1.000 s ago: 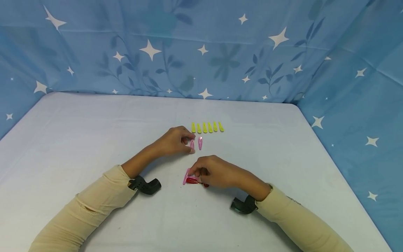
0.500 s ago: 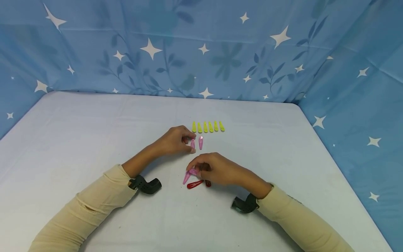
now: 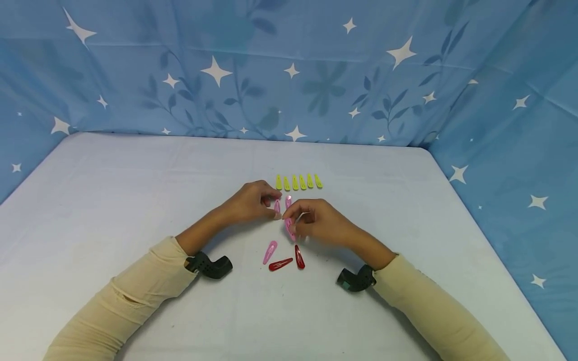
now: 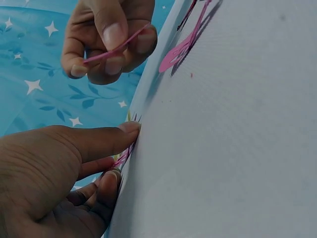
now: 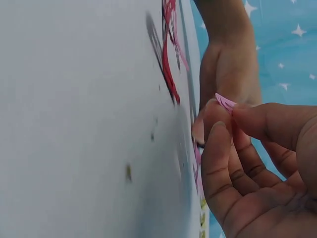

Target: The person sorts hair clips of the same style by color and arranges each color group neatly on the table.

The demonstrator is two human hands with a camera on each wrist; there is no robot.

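My right hand [image 3: 320,220] pinches a pink snap hair clip [image 3: 289,228] between thumb and fingers, raised over the table; the right wrist view shows this hair clip [image 5: 225,102] edge-on at the fingertips. My left hand [image 3: 253,201] holds another pink hair clip [image 3: 277,205] on the table, thumb at its near end and fingers at its far end. Just right of that one lies a third pink hair clip [image 3: 288,201], partly covered by the right hand's fingers. Nearer me are a loose pink hair clip [image 3: 270,252] and two red ones, a slanted red hair clip [image 3: 281,264] and a steeper red hair clip [image 3: 300,257].
Several yellow hair clips [image 3: 295,182] stand in a row beyond the pink ones. A white cloth [image 3: 135,190] covers the table, and a blue star-patterned curtain [image 3: 253,90] hangs behind and at the right. Each wrist wears a black camera mount [image 3: 209,265].
My right hand has picked up a pink hair clip from beside the red ones and carried it away from me, up towards the left hand. The left hand has stayed in place.
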